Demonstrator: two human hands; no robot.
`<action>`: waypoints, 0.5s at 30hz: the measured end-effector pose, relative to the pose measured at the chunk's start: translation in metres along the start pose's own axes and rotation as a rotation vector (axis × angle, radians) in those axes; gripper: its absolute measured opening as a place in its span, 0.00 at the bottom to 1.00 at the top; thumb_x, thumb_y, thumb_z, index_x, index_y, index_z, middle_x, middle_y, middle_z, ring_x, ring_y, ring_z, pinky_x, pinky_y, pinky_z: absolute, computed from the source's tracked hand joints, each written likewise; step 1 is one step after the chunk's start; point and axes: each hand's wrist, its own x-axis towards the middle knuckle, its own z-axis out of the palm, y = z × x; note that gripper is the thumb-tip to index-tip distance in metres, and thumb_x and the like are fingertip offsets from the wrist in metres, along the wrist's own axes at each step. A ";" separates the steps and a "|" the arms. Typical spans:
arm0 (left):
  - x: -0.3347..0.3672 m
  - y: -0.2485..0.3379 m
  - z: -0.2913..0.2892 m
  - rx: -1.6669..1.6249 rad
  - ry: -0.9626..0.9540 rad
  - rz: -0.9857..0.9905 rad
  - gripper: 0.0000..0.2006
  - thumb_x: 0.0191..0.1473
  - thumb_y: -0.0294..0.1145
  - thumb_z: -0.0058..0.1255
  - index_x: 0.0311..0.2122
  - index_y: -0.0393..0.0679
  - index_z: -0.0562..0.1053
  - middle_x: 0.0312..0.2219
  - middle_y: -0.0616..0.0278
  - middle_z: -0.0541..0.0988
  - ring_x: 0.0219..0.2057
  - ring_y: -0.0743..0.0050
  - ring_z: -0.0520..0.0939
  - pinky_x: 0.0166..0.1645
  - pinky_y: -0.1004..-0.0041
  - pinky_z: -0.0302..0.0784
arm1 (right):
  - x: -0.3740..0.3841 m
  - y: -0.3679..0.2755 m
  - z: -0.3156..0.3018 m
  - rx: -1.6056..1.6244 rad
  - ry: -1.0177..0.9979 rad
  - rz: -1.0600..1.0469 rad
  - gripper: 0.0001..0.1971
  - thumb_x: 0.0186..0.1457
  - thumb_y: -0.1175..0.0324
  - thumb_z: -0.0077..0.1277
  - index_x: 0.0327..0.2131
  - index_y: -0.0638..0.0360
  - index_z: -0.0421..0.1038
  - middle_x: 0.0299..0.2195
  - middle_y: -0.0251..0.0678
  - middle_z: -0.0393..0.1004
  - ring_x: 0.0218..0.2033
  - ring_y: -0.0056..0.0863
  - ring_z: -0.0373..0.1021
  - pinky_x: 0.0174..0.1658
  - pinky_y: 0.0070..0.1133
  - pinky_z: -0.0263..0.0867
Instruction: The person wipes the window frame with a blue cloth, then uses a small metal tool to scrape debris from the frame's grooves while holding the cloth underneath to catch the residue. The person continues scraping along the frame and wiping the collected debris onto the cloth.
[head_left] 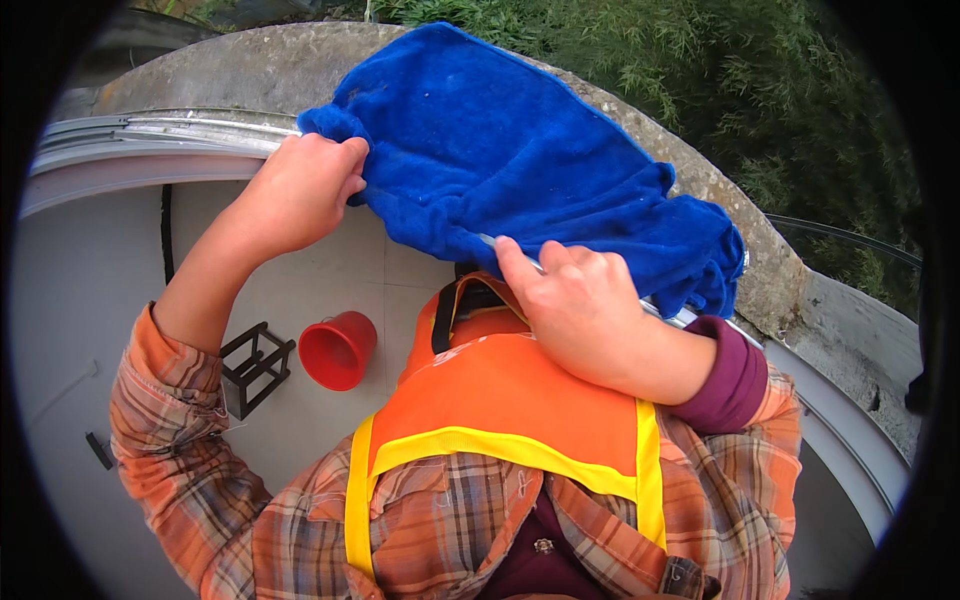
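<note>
Left hand [305, 190] clenched on the near left corner of a blue cloth [500, 135], fingers curled under and a fold bunched in the fist; wrist bent, knuckles uppermost; right hand [585, 310] at the cloth's near edge, fingers partly curled, index finger reaching forward along the fabric; a thin pale strip [487, 240] shows by that fingertip; cannot tell whether the hand grasps it, or whether it is part of the frame beneath.

Cloth: thick, plush pile, deep blue, a few pale specks; spread fairly flat at its upper middle, creased toward the near edge, rumpled into folds at the right end; draped over a rough, mottled grey concrete ledge [230, 70] and across a smooth, pale window track [150, 165] with narrow parallel grooves.

Clothing: orange apron [500, 390], smooth, with yellow binding and straps; brushed plaid shirt [175, 440] under it; maroon cuff [725, 375] at the right wrist.

Below, on a light tiled floor [400, 310]: red bucket [350, 335], round-mouthed, tapering; just beside it, a dark open-framed stand [240, 398], box-shaped; beyond the ledge, feathery green foliage [690, 90].
</note>
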 end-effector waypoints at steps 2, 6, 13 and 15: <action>-0.001 0.000 0.001 -0.026 0.004 -0.005 0.05 0.54 0.24 0.51 0.29 0.35 0.71 0.23 0.43 0.77 0.30 0.40 0.79 0.35 0.53 0.74 | 0.025 -0.009 0.010 0.036 0.073 -0.058 0.19 0.44 0.70 0.53 0.43 0.63 0.75 0.21 0.39 0.75 0.19 0.30 0.74 0.19 0.24 0.68; 0.001 -0.002 0.000 -0.012 0.023 -0.021 0.05 0.54 0.23 0.49 0.28 0.35 0.72 0.24 0.42 0.77 0.30 0.40 0.79 0.36 0.54 0.74 | 0.068 -0.028 0.035 0.105 0.168 -0.074 0.12 0.46 0.71 0.52 0.37 0.64 0.73 0.25 0.42 0.77 0.24 0.34 0.77 0.25 0.29 0.73; 0.004 0.006 -0.001 -0.403 -0.099 -0.213 0.07 0.55 0.27 0.51 0.27 0.35 0.72 0.21 0.50 0.77 0.24 0.56 0.80 0.32 0.65 0.75 | 0.067 0.019 0.018 0.363 0.018 -0.065 0.09 0.56 0.68 0.50 0.38 0.54 0.78 0.28 0.44 0.79 0.30 0.45 0.76 0.34 0.36 0.72; 0.011 0.020 0.005 -0.576 -0.170 -0.304 0.08 0.56 0.28 0.51 0.27 0.35 0.72 0.20 0.55 0.77 0.23 0.65 0.80 0.31 0.68 0.75 | 0.051 0.032 0.002 0.372 -0.013 -0.063 0.09 0.54 0.69 0.49 0.36 0.55 0.79 0.28 0.45 0.79 0.31 0.45 0.77 0.36 0.37 0.73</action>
